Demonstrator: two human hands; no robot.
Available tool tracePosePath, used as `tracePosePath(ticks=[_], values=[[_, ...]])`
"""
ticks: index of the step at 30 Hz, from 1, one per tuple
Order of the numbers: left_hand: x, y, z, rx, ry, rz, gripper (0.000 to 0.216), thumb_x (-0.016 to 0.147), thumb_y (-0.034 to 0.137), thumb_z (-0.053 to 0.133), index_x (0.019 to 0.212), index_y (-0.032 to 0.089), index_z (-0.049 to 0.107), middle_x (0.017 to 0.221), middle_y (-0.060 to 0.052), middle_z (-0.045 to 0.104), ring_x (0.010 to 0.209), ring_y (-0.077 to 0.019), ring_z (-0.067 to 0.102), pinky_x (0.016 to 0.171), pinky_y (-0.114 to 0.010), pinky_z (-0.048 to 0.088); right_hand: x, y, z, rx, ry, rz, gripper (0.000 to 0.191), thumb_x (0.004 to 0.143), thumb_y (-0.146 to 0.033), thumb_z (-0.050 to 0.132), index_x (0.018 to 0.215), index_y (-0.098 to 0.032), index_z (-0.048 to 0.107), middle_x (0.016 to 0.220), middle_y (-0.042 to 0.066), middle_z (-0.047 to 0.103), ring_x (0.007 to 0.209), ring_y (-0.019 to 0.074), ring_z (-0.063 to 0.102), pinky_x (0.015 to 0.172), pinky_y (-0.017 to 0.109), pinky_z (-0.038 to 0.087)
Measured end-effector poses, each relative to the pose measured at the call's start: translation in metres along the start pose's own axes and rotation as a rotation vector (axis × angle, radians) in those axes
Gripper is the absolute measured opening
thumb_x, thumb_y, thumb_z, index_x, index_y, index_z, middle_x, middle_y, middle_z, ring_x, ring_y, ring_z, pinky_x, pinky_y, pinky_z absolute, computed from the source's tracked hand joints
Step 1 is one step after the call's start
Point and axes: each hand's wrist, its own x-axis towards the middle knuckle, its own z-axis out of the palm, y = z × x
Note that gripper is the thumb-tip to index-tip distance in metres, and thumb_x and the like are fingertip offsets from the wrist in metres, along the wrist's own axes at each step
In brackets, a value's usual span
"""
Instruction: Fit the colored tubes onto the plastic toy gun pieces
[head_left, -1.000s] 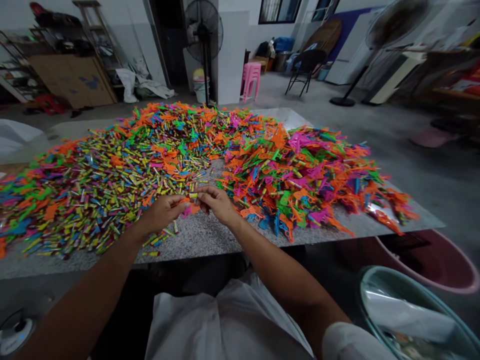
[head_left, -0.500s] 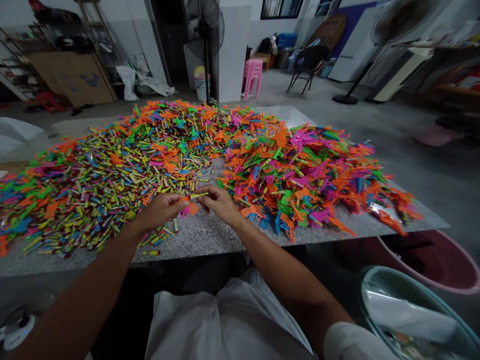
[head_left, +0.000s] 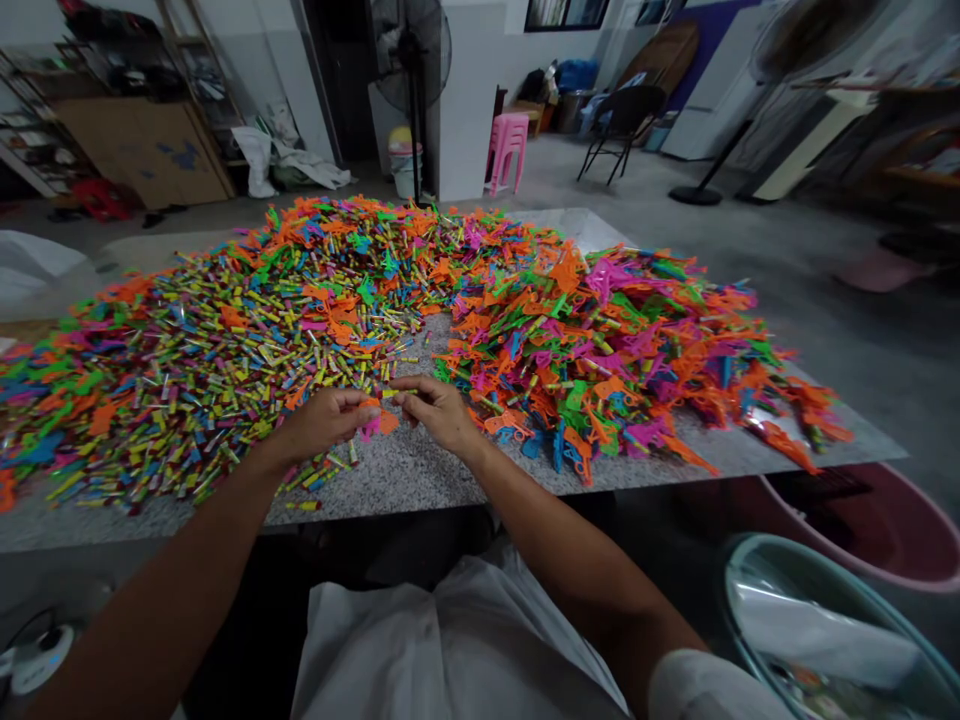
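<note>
Pinched in my left hand (head_left: 328,420) are flat plastic toy pieces, an orange piece (head_left: 388,422) and a pink piece (head_left: 370,430). My right hand (head_left: 441,412) faces it from the right, thumb and index finger closed on a small yellow tube (head_left: 388,393) that sits just above the orange piece. Whether tube and piece are joined I cannot tell. Both hands are over the grey speckled table (head_left: 409,470). Left of them spreads a heap of small yellow and coloured tubes (head_left: 217,370); on the right lies a heap of bright plastic toy pieces (head_left: 577,340), several with tubes on them.
Below the table's right edge stand a pink tub (head_left: 915,520) and a green-rimmed basin (head_left: 750,545) with plastic film inside. Beyond the table are a standing fan (head_left: 411,60), pink stacked stools (head_left: 510,150) and a black chair (head_left: 626,115).
My right fingers have shifted slightly over the yellow tube, and less of it shows. My left hand keeps its grip on the orange and pink pieces. The view has moved a little.
</note>
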Motion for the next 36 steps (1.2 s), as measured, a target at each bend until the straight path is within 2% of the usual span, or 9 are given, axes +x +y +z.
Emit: tracePosePath(ticks=[7,11,18,25,27,29,31,33,36], values=[[0.0,0.0,0.0,0.016,0.01,0.02,0.041,0.085,0.059,0.073,0.081,0.019,0.069,0.055,0.006,0.045,0.048,-0.0103,0.037,0.047,-0.023,0.028,-0.003,-0.003,-0.001,-0.012,-0.046,0.06,0.033,0.092,-0.039,0.07,0.117,-0.019,0.078,0.074,-0.002,0.066,0.058,0.0107,0.055,0.057,0.024,0.046],[0.001,-0.009,0.001,0.047,0.009,0.022,0.043,0.087,0.061,0.072,0.079,0.019,0.069,0.056,0.004,0.048,0.049,-0.0108,0.04,0.048,-0.022,0.029,-0.002,-0.012,-0.012,-0.073,-0.161,0.093,0.03,0.09,-0.038,0.072,0.111,-0.018,0.079,0.072,-0.002,0.065,0.06,0.0113,0.055,0.058,0.024,0.045],[0.009,-0.023,0.004,-0.111,-0.095,-0.023,0.044,0.082,0.062,0.076,0.082,0.018,0.071,0.058,0.004,0.05,0.046,-0.0098,0.041,0.045,-0.022,0.03,0.004,-0.018,-0.029,-0.113,-0.379,0.153,0.032,0.09,-0.036,0.073,0.114,-0.016,0.078,0.066,-0.004,0.061,0.059,0.0107,0.053,0.057,0.023,0.043],[0.039,-0.039,0.009,-0.04,-0.18,-0.02,0.045,0.086,0.063,0.07,0.093,0.019,0.075,0.07,-0.002,0.067,0.052,-0.0157,0.058,0.05,-0.026,0.044,0.003,-0.007,-0.049,-0.201,-0.341,0.213,0.031,0.088,-0.038,0.074,0.109,-0.015,0.081,0.065,-0.003,0.062,0.057,0.0106,0.052,0.055,0.022,0.041],[0.062,-0.043,-0.006,0.081,-0.055,0.047,0.043,0.087,0.061,0.07,0.1,0.02,0.076,0.083,-0.006,0.073,0.066,-0.02,0.067,0.059,-0.028,0.049,0.01,-0.014,-0.065,-0.248,-0.117,0.174,0.031,0.088,-0.04,0.073,0.107,-0.017,0.081,0.068,-0.001,0.066,0.058,0.0113,0.053,0.054,0.022,0.042],[0.089,-0.048,-0.032,0.267,0.209,0.085,0.037,0.091,0.055,0.066,0.099,0.02,0.076,0.094,-0.009,0.076,0.084,-0.0246,0.072,0.073,-0.032,0.053,0.019,-0.023,-0.084,-0.21,0.242,0.084,0.036,0.088,-0.045,0.072,0.112,-0.018,0.079,0.081,0.003,0.073,0.061,0.0124,0.057,0.054,0.023,0.045],[0.118,-0.053,-0.061,0.452,0.515,-0.006,0.033,0.094,0.046,0.061,0.102,0.018,0.075,0.103,-0.014,0.077,0.096,-0.0307,0.073,0.086,-0.039,0.054,0.027,-0.029,-0.1,-0.11,0.527,0.014,0.048,0.091,-0.051,0.068,0.127,-0.02,0.073,0.101,0.007,0.077,0.065,0.0135,0.062,0.055,0.024,0.049],[0.142,-0.058,-0.086,0.607,0.663,-0.108,0.035,0.092,0.04,0.062,0.115,0.016,0.074,0.119,-0.021,0.074,0.113,-0.0379,0.069,0.098,-0.046,0.051,0.03,-0.025,-0.105,-0.066,0.598,0.048,0.053,0.093,-0.051,0.065,0.136,-0.02,0.067,0.11,0.009,0.077,0.065,0.014,0.065,0.053,0.025,0.049],[0.171,-0.063,-0.103,0.709,0.722,-0.243,0.057,0.088,0.046,0.069,0.133,0.011,0.067,0.14,-0.031,0.062,0.128,-0.0482,0.06,0.106,-0.057,0.046,0.028,0.0,-0.088,-0.245,0.383,0.207,0.034,0.094,-0.04,0.062,0.118,-0.017,0.073,0.094,0.007,0.078,0.063,0.0162,0.065,0.054,0.026,0.05]])
